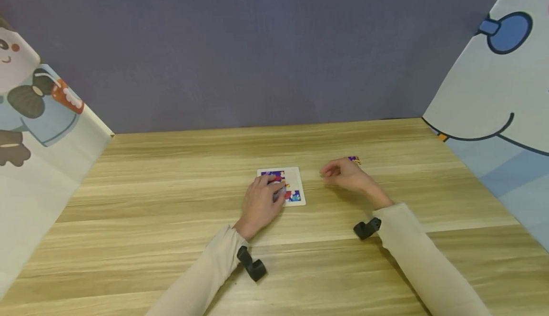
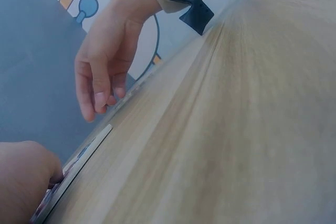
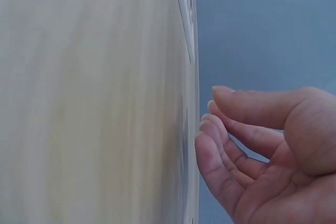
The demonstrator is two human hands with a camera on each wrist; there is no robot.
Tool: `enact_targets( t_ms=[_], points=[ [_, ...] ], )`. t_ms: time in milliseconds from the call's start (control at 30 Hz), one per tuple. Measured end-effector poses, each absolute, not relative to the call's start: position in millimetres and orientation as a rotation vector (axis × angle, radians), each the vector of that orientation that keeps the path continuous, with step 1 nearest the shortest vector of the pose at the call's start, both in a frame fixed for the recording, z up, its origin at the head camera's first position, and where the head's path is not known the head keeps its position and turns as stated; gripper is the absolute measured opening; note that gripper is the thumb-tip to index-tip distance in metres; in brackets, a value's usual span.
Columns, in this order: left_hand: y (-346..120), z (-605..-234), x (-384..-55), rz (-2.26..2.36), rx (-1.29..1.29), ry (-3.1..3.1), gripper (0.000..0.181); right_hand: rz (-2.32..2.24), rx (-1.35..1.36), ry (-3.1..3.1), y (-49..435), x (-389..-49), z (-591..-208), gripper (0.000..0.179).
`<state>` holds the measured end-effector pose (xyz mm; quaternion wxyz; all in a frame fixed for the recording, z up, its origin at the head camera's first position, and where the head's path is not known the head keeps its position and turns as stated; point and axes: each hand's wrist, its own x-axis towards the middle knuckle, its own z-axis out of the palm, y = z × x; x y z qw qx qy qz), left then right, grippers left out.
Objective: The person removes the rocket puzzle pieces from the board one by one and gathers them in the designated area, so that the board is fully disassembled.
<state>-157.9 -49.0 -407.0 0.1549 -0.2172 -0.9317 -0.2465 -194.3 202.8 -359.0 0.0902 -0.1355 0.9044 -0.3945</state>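
Note:
A small picture puzzle in a white frame (image 1: 302,197) lies on the table, with purple, red and blue parts showing and a plain pale area at its right. My left hand (image 1: 262,202) rests on it, fingers spread over the picture and hiding part of it. To the right, my right hand (image 1: 347,177) hovers above the table, its fingers loosely bent. In the right wrist view nothing shows between the thumb (image 3: 257,107) and fingers of that hand. Just beyond the right hand lies a purple and orange puzzle piece (image 1: 355,159), partly covered by the hand.
The wood-grain table (image 1: 150,211) meets a dark grey-blue panel (image 1: 266,49) at the back. Cartoon-printed panels stand at the left (image 1: 51,116) and right (image 1: 484,92). A black camera mount sits on each wrist.

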Motion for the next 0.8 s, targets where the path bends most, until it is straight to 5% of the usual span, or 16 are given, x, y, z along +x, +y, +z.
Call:
enact_targets(
  t_ms=[800],
  points=[
    [-49,-406,-158,-0.704,-0.620,-2.691,0.029,-1.145,-0.451,2.602,151,-188,-359,0.023]
  ],
)
